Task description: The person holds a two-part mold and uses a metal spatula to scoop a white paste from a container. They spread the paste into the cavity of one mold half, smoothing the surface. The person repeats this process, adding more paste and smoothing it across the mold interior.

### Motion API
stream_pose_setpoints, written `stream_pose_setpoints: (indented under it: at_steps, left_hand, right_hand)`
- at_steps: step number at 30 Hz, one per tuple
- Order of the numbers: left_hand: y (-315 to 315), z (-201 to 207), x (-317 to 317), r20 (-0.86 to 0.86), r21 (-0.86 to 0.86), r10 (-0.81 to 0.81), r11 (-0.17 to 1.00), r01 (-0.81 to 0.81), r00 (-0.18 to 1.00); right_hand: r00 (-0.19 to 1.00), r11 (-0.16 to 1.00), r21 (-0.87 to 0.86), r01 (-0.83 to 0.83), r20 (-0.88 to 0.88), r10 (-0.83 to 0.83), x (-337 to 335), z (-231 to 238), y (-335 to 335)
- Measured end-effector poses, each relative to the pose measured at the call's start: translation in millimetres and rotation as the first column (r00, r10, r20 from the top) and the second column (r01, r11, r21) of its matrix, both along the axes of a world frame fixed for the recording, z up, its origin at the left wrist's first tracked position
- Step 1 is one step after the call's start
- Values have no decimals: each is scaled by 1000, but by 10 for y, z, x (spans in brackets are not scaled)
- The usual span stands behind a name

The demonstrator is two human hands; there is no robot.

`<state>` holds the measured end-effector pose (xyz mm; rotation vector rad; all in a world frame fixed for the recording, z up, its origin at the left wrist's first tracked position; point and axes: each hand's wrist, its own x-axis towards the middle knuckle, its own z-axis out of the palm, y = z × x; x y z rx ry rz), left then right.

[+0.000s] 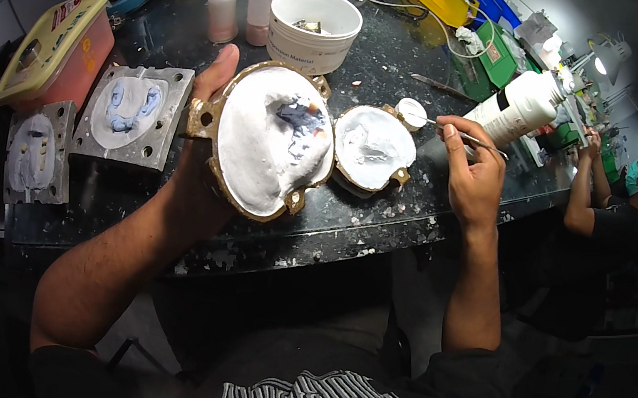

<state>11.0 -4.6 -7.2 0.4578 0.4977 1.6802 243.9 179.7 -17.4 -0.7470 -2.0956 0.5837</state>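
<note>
My left hand [194,165] grips a brass dental flask half [257,163] from its left side, thumb up along the rim. White plaster fills this half, and a dark, rough hollow shows in its face, tilted up towards me. Between the fingers of my right hand [475,183] is a thin metal dental instrument [496,152], its tip pointing left near a small white jar [412,113]. On the bench just right of the held half lies a second flask half [374,149], also filled with white plaster and with a shallow hollow. My left fingers are hidden behind the flask.
Behind the flask stand a white tub [314,25] and two pinkish bottles [222,10] [264,0]. Two grey metal mould plates [166,131] [59,181] and a lidded container [73,57] stand left. A large white bottle [515,110] is right, with a masked co-worker [623,199] beyond.
</note>
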Motion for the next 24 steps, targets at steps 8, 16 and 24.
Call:
stream_pose_setpoints:
  at_steps: [8, 16, 24]
  left_hand:
    - [0, -9, -24, 42, 68, -70, 995, 67, 997]
    - [49, -17, 25, -70, -43, -33, 999, 30, 997]
    - [18, 5, 26, -106, -49, -43, 998, 38, 993]
  right_hand:
    - [893, 962, -76, -261, -398, 211, -35, 392, -449]
    - [771, 801, 108, -589, -220, 597, -192, 645, -628]
    - [772, 791, 152, -592, -172, 611, -241, 665, -624]
